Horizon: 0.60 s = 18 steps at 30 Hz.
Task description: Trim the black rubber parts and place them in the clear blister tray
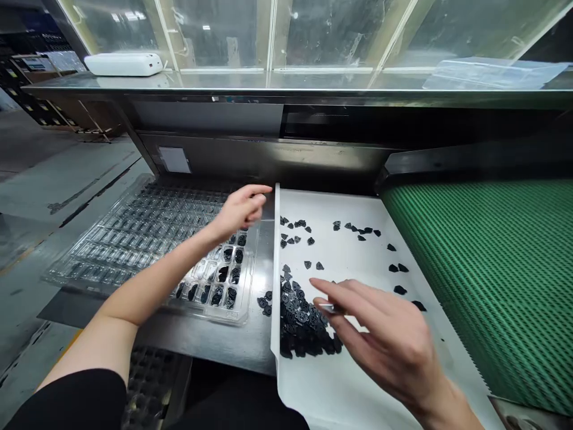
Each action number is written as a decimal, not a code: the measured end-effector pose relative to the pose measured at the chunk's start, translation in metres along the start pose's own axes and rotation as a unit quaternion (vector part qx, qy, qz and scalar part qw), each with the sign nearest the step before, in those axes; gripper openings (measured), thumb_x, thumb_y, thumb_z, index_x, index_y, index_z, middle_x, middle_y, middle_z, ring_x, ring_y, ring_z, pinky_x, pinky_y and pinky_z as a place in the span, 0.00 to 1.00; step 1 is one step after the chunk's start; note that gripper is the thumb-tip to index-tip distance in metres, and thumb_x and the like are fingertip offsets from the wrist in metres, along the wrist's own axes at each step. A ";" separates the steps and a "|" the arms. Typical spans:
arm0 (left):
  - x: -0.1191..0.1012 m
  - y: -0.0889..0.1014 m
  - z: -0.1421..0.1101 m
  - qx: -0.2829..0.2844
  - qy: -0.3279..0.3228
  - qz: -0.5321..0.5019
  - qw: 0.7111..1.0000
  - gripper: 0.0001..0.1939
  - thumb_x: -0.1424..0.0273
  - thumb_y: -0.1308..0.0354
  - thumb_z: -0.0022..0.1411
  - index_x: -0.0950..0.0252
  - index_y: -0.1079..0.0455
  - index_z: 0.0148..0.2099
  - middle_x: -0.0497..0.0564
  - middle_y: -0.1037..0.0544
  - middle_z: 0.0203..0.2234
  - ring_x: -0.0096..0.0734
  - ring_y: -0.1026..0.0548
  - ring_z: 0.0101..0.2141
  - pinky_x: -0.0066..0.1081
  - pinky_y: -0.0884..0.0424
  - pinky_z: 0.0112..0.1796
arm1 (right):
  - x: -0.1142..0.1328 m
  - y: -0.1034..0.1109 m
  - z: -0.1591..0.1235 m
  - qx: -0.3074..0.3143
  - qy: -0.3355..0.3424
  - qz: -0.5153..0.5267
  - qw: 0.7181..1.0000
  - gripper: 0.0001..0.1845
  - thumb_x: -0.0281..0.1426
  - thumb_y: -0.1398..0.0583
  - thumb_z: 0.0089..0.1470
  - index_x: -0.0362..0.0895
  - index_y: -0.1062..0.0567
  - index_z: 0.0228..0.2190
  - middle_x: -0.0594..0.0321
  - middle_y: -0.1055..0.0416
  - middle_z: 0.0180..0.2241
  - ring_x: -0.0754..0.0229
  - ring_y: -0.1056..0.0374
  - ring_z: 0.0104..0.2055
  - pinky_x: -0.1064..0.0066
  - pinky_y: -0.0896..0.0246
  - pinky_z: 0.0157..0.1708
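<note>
My left hand [244, 208] hovers over the right edge of the clear plastic tray [245, 304], its index finger stretched out and the other fingers curled in; whatever they may hold is hidden. Several tray pockets on the near right contain small black parts [231, 297]. Over the white chute [349, 382], my right hand [385, 337] pinches a small dark part with a shiny edge [330, 308] between thumb and fingers, the index finger held apart. Beside its fingertips lies a heap of flat black parts [299, 319], and more are scattered farther up the chute.
A green conveyor belt [492, 269] runs along the right. Across the back is a metal shelf [277, 80] bearing a white device [124, 64] and a clear plastic lid [492, 73]. A few parts [265, 303] lie on the steel table [210, 340]. More trays [152, 376] sit below.
</note>
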<state>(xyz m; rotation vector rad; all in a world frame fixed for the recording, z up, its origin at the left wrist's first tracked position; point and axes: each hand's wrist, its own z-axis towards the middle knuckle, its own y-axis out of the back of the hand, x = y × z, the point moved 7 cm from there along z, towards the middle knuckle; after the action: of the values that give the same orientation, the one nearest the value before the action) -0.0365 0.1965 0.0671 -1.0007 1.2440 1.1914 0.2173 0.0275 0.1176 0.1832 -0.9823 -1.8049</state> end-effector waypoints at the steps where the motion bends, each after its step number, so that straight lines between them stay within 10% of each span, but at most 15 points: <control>1: -0.006 -0.029 -0.017 0.068 -0.007 -0.053 0.996 0.37 0.54 0.32 0.68 0.67 0.33 0.71 0.37 0.41 0.20 0.22 0.43 0.20 0.24 0.49 0.22 | -0.003 0.003 -0.001 -0.016 -0.032 0.028 0.999 0.18 0.20 0.37 0.70 0.43 0.22 0.58 0.63 0.24 0.35 0.66 0.30 0.33 0.71 0.35 0.31; 7: -0.040 -0.135 -0.089 0.309 0.051 -0.218 0.925 0.49 0.59 0.27 0.69 0.62 0.47 0.82 0.43 0.27 0.23 0.23 0.37 0.21 0.26 0.42 0.24 | -0.022 0.006 -0.004 -0.046 -0.206 0.185 0.960 0.18 0.29 0.31 0.68 0.52 0.19 0.58 0.65 0.21 0.37 0.67 0.29 0.29 0.77 0.34 0.25; 11: -0.041 -0.146 -0.099 0.323 0.096 -0.254 0.906 0.52 0.59 0.26 0.67 0.63 0.48 0.82 0.46 0.22 0.26 0.22 0.36 0.21 0.26 0.42 0.23 | -0.019 -0.001 0.000 -0.013 -0.204 0.262 0.943 0.23 0.27 0.29 0.64 0.53 0.18 0.59 0.63 0.17 0.47 0.65 0.24 0.36 0.78 0.27 0.30; 18: -0.024 -0.135 -0.110 0.270 0.107 -0.255 0.922 0.46 0.61 0.29 0.71 0.62 0.46 0.82 0.44 0.24 0.25 0.22 0.34 0.22 0.23 0.41 0.24 | -0.018 -0.004 0.002 -0.020 -0.188 0.246 0.951 0.11 0.28 0.28 0.65 0.46 0.14 0.48 0.66 0.21 0.34 0.68 0.33 0.30 0.76 0.40 0.26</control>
<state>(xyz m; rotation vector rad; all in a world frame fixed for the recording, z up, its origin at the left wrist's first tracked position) 0.0822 0.0666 0.0709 -0.9613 1.2755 0.3068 0.2216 0.0439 0.1114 -0.4166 -1.1346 -1.4154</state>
